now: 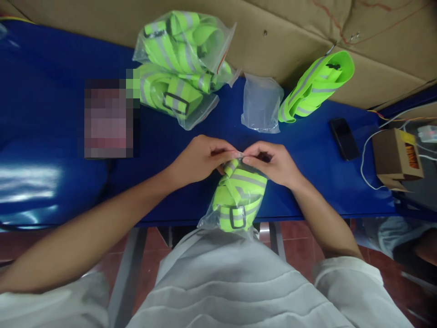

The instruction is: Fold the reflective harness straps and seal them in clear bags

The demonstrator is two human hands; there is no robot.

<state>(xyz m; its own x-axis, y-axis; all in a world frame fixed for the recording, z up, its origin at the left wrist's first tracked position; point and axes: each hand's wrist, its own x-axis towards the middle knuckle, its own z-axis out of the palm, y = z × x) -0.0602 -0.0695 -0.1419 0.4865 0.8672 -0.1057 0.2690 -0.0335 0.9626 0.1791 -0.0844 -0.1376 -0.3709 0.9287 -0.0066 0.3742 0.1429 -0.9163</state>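
A clear plastic bag (208,219) lies at the table's front edge, close to my body. Inside it is a folded neon-yellow reflective belt (235,193) with grey stripes and a black buckle (238,217). My left hand (203,157) pinches the bag's top edge between thumb and fingers. Close beside it, my right hand (271,161) pinches the same edge, the fingertips of both hands almost meeting. Beyond my hands lies a flat clear plastic bag (261,104). Right of that, a loose folded reflective belt (316,86) leans against the cardboard.
Several bagged reflective belts (184,45) are piled at the back left. A black phone (344,139) and a small cardboard box (392,155) with white cables sit to the right. Cardboard (273,32) borders the blue table (153,200) at the back. A blurred-out patch covers something at left.
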